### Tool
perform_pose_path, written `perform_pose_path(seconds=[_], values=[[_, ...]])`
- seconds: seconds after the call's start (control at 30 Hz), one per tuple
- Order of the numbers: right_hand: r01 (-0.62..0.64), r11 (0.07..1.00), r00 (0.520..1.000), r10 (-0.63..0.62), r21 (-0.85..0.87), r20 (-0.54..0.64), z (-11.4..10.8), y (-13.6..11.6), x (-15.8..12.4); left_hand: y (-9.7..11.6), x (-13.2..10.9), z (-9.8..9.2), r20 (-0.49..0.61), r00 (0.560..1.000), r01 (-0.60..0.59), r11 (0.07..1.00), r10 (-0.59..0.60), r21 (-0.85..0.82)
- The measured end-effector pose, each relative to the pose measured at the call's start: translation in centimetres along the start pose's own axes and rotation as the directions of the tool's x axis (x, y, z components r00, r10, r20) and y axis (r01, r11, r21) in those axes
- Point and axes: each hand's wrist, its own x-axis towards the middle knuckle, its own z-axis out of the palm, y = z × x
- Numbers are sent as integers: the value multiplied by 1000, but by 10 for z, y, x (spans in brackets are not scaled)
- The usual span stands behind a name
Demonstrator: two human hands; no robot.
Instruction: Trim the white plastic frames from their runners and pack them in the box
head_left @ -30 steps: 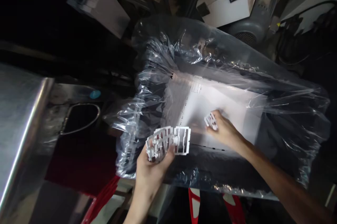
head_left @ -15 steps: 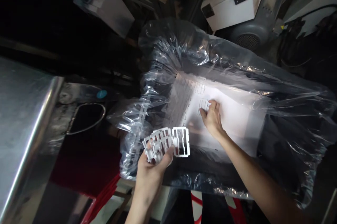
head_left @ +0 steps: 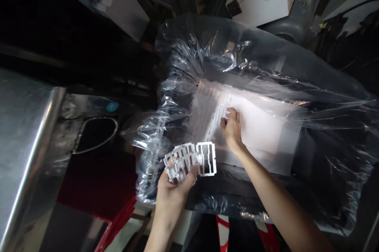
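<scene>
The left hand (head_left: 173,192) is closed around several white frames (head_left: 192,152). The right hand (head_left: 232,130), thumb and fingers parted, is at the edge of one flat frame (head_left: 219,116) on the white sheet (head_left: 266,125), which stretches widely rightward toward clear plastic (head_left: 219,52).

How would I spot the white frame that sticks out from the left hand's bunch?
Find the wide, crumpled clear plastic. Over its near-left part, the left hand grips a bunch of white frames. The frame at its right end stands apart: its openings show plainly, while the others overlap.
</scene>
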Motion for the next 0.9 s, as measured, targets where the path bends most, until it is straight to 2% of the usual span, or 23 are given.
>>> perform_pose_path(seconds=[0.13,0.23,0.3,0.37,0.4,0.47,0.53,0.57,0.6,0.63,0.7,0.77,0.8,0.83,0.87,0.9], values=[[26,997,999,-23,72,-37,-6,3,-6,-2,0,1,5,1000,5,1000,-5,-2],[25,990,999,-20,141,-34,-22,-1,-15,-2,-1,3,14,999,-33,999,32,11],[0,979,999,-7,205,32,-37,-10,-23,1,-1,5,5,999,-41,999,41,29],[-35,947,982,-27,318,187,-55,-23,-34,5,-1,7,8,999,-34,999,34,29],[-74,915,953,-52,396,298,-64,-30,-41,7,-2,9,16,999,-37,999,36,33],[-226,821,844,-104,525,526,-80,-41,-54,10,-3,11,45,998,-46,997,44,64],[-390,739,724,-122,548,679,-94,-46,-64,12,-5,11,56,997,-66,993,60,102],[-447,718,681,-114,534,723,-99,-45,-67,13,-6,11,38,998,-63,992,59,107],[-484,703,661,-96,521,744,-102,-41,-68,15,-7,11,0,999,-49,995,50,90],[-524,682,661,-51,509,749,-105,-35,-66,16,-7,11,-52,998,-30,998,33,55],[-606,620,697,113,497,708,-108,-16,-62,23,-7,13,-151,988,22,995,-37,-100],[-649,550,744,316,526,588,-109,5,-60,33,-5,16,-213,965,83,948,-154,-308],[-653,533,754,389,538,530,-110,15,-63,38,-4,19,-229,948,116,910,-221,-398],[-659,529,752,429,535,501,-112,24,-68,43,-4,21,-232,933,146,878,-275,-455],[-680,534,731,441,502,520,-114,32,-75,47,-4,22,-225,923,170,855,-313,-490],[-718,547,684,441,430,581,-116,38,-81,49,-4,23,-221,921,175,847,-322,-503]])
